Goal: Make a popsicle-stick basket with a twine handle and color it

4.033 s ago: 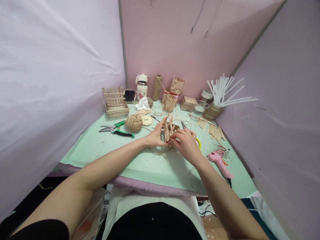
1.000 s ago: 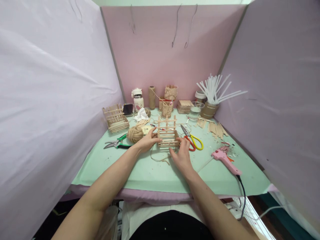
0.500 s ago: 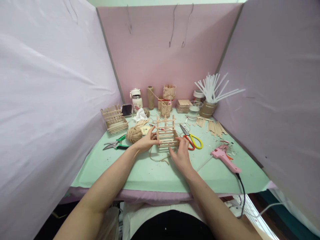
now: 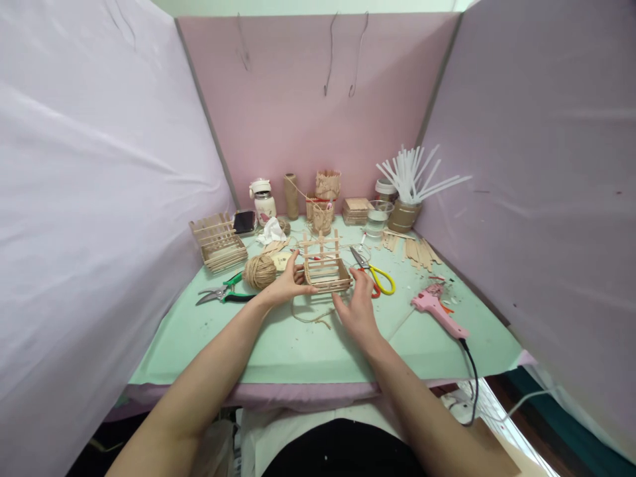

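Observation:
A small basket of flat wooden craft sticks (image 4: 326, 286), with a taller lattice back, sits in the middle of the green tabletop. My left hand (image 4: 285, 283) grips its left side, thumb along the front edge and fingers around the left end. At the right front corner is my right hand (image 4: 356, 310), its thumb and fingers spread around the corner; whether the fingertips touch the sticks I cannot tell. Loose twine (image 4: 318, 321) lies in front of the basket. A ball of twine (image 4: 260, 271) rests left of it, and scissors with red and yellow handles (image 4: 381, 281) lie to the right.
Green-handled pruning shears (image 4: 218, 295) and a larger stick basket (image 4: 218, 245) are at the left. A pink glue gun (image 4: 440, 311) with a black cord lies right. Behind stand a bottle (image 4: 264, 202), a water cup (image 4: 378, 218), loose sticks (image 4: 421, 253) and a jar of white glue sticks (image 4: 405, 215).
The whole view has shifted, so things appear further left. My right hand has eased slightly away from the basket's right corner; my left hand keeps its grip.

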Motion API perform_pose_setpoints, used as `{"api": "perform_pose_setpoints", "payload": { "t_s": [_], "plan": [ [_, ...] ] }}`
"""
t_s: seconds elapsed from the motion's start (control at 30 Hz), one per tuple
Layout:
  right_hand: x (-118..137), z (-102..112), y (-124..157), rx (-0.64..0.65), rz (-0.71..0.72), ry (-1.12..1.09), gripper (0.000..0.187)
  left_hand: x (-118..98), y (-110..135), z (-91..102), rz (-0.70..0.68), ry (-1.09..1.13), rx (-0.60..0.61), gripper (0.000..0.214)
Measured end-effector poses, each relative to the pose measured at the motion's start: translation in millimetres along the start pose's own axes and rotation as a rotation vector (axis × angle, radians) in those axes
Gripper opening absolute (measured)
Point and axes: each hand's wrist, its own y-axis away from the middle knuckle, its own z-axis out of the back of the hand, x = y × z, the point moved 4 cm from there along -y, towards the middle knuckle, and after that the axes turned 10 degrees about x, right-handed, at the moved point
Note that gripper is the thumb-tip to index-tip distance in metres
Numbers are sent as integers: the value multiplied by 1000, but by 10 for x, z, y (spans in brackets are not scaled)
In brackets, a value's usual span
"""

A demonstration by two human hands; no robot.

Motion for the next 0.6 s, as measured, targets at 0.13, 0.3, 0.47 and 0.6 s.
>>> {"api": "perform_pose_setpoints", "payload": {
  "t_s": [0.13, 0.3, 0.47, 0.6],
  "plan": [
    [24, 264, 2, -88, -12, -7, 49, 0, -2, -6, -5, -29, 7, 141],
    [53, 597, 23, -184, -51, -1, 26, 5, -13, 13, 9, -71, -3, 146],
    [6, 695, -2, -62, -107, -118, 18, -27, 21, 85, -6, -177, 41, 142],
    [-34, 700, -65, 36, -181, -109, 27, -12, 16, 79, -24, -263, 63, 144]
  ]
}}
